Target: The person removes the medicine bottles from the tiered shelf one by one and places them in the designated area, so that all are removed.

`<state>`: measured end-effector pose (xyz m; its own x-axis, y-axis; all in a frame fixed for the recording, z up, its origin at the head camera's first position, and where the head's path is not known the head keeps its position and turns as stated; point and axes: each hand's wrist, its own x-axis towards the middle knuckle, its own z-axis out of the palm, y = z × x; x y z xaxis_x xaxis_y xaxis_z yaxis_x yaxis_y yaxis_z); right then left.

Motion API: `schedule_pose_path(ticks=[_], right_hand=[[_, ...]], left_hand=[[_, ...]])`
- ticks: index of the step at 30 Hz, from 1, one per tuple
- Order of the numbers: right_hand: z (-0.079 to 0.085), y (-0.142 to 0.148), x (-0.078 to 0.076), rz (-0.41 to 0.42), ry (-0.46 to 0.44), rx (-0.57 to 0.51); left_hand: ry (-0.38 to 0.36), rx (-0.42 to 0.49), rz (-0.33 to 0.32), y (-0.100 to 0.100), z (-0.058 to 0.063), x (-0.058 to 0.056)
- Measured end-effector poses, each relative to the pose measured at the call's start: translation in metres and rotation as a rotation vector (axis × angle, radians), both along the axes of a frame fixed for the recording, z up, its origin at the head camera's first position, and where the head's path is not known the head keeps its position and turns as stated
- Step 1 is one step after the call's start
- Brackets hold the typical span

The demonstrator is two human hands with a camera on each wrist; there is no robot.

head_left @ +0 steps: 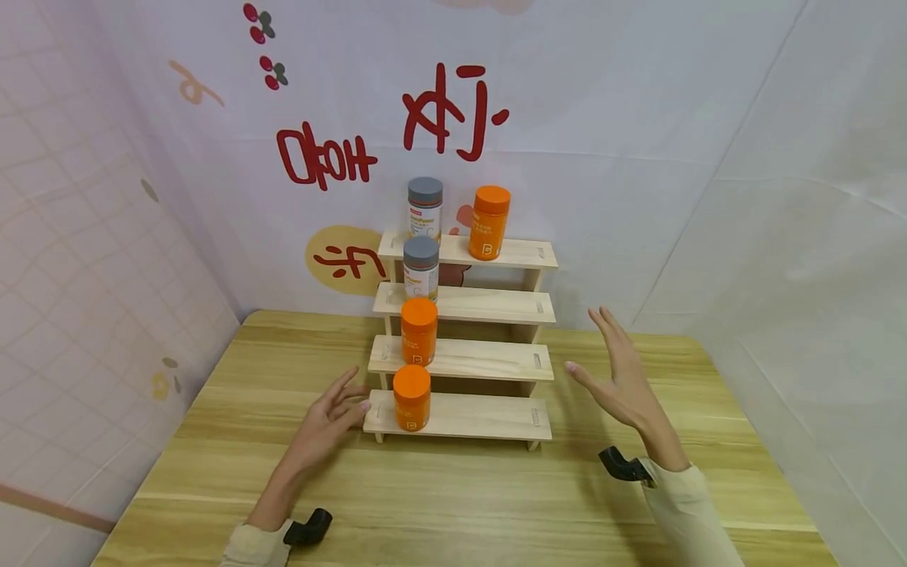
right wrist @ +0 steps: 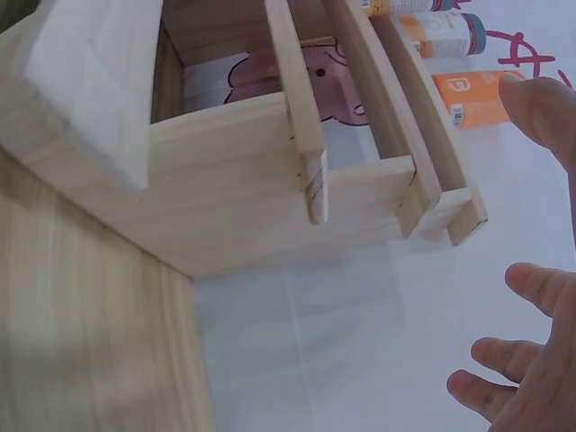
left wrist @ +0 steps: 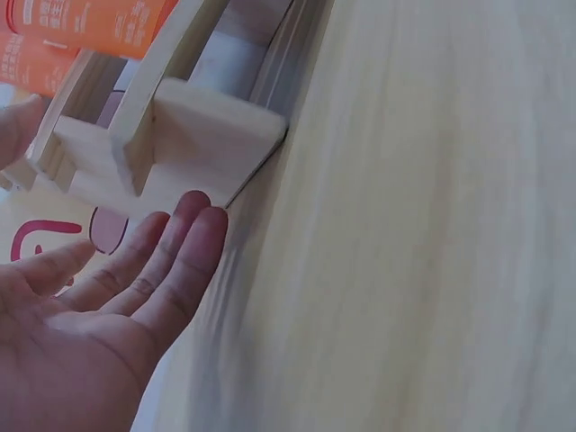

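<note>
A stepped wooden rack (head_left: 475,415) with several shelves stands on the table. My left hand (head_left: 329,421) is at its lower left end, fingers extended and thumb tip right by the lowest shelf; nothing is held. Off to the right side, my right hand (head_left: 620,378) is raised with fingers spread, apart from the rack. Orange-lidded jars stand at the left of the lowest shelf (head_left: 412,402) and of the one above (head_left: 419,335). A grey-lidded jar (head_left: 421,272) sits higher, and the top shelf carries another grey-lidded jar (head_left: 425,209) and an orange jar (head_left: 489,224) near its middle.
The wood-grain table (head_left: 453,504) reaches back to a white wall sheet (head_left: 602,118) printed with red characters and cherries. More sheeting (head_left: 815,315) closes in the right side, and a grid-patterned sheet (head_left: 64,236) the left. Black wrist mounts (head_left: 308,528) sit at both cuffs.
</note>
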<state>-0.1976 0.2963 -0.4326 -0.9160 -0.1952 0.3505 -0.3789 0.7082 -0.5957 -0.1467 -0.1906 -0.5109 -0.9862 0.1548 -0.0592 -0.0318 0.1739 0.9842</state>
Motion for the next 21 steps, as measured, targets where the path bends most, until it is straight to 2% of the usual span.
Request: schedule_pose_path(ticks=[5,12,21], right_hand=[[0.008,-0.006,-0.004,0.011,-0.001,-0.024],[0.020,-0.013,-0.011,0.032,0.016,-0.057],[0.031,-0.022,-0.019,0.045,0.032,-0.068]], left_hand=[[-0.005,0.009,0.013,0.006,-0.001,0.001],[-0.075,0.083,0.047,0.010,-0.004,0.002],[-0.083,0.139,0.059,0.013,-0.010,0.003]])
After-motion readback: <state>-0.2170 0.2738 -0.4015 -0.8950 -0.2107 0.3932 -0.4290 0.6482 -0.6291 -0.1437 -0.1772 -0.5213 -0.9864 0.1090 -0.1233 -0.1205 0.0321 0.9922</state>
